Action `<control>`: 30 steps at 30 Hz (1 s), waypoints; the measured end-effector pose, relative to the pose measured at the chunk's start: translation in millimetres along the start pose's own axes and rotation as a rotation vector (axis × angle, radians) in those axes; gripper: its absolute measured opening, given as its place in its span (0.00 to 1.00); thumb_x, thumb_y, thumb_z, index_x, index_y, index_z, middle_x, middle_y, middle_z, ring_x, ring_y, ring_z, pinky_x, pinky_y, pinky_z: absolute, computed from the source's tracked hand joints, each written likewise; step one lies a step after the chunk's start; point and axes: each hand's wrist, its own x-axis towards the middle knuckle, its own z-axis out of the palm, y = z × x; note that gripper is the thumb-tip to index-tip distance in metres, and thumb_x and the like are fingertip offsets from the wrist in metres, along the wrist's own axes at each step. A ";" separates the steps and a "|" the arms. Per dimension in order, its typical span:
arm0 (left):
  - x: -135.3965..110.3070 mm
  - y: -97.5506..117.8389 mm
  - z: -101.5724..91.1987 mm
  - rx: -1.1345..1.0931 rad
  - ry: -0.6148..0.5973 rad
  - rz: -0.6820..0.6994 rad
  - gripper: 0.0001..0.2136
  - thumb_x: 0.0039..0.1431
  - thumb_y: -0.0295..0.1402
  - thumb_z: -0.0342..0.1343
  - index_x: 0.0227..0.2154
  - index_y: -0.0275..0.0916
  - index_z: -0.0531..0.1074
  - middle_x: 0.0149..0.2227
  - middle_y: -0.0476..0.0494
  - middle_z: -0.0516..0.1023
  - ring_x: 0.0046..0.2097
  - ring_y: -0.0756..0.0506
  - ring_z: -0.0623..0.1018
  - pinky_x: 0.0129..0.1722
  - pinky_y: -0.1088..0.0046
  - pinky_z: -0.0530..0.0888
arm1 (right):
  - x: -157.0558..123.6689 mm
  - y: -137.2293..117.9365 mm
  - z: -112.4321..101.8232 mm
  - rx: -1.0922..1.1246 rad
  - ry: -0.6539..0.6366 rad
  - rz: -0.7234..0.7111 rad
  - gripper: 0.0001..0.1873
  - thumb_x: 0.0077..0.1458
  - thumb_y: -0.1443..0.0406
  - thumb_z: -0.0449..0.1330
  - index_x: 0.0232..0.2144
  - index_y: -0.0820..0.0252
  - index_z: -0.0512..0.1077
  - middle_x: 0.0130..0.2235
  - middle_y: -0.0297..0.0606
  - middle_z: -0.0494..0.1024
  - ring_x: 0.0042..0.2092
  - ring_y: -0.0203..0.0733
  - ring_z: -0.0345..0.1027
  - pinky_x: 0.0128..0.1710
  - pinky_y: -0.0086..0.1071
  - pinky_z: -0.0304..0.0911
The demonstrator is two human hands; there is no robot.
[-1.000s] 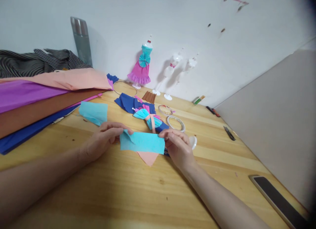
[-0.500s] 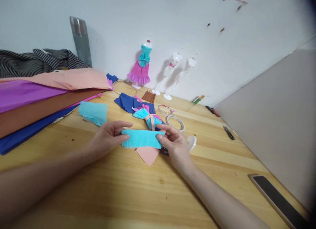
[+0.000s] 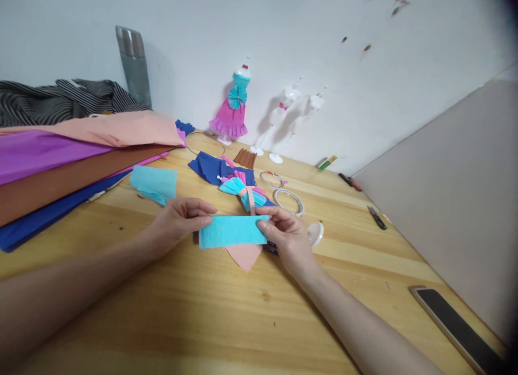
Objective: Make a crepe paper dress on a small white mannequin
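Note:
A light blue strip of crepe paper point(image 3: 231, 231) is stretched between both hands just above the wooden table point(image 3: 210, 310). My left hand point(image 3: 178, 222) pinches its left end with thumb and fingers. My right hand point(image 3: 285, 236) pinches its right end. Under the strip lies a peach paper triangle point(image 3: 244, 256). Right behind it sits a blue and pink paper bow point(image 3: 243, 190) on dark blue paper point(image 3: 208, 168).
Stacked crepe sheets point(image 3: 68, 159) and a second light blue piece point(image 3: 154, 183) lie at left. A dressed mannequin point(image 3: 233, 108), two bare ones point(image 3: 283, 113), tape rings point(image 3: 288, 200) and a white cap point(image 3: 315, 233) stand behind. Phone point(image 3: 455, 326) at front right, cutter point(image 3: 376, 217) near the right panel.
The strip's left corner was curled up a second ago; it now lies folded flat into a narrower band. Both hands shifted slightly up and closer along its top edge.

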 end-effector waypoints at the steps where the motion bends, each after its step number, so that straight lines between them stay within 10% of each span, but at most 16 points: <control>1: 0.3 0.2 0.0 -0.012 0.007 -0.001 0.09 0.42 0.32 0.64 0.30 0.37 0.77 0.26 0.50 0.79 0.26 0.51 0.72 0.26 0.77 0.68 | 0.5 -0.4 0.1 -0.001 0.005 0.001 0.15 0.39 0.59 0.71 0.32 0.58 0.78 0.21 0.29 0.72 0.21 0.30 0.59 0.21 0.26 0.54; 23: -3.5 -1.9 -1.8 0.306 -0.034 0.160 0.15 0.51 0.39 0.58 0.38 0.35 0.75 0.34 0.43 0.81 0.36 0.44 0.79 0.37 0.68 0.75 | 0.1 -4.8 3.7 -0.089 -0.023 -0.005 0.13 0.38 0.59 0.71 0.28 0.58 0.78 0.19 0.29 0.69 0.21 0.31 0.58 0.20 0.27 0.54; 30: -15.8 9.8 4.7 0.604 -0.172 0.651 0.16 0.55 0.39 0.58 0.43 0.35 0.76 0.45 0.36 0.79 0.50 0.39 0.75 0.52 0.64 0.67 | -21.4 -12.5 20.2 -0.123 -0.196 -0.040 0.11 0.43 0.58 0.69 0.30 0.56 0.78 0.21 0.31 0.70 0.23 0.35 0.62 0.22 0.30 0.58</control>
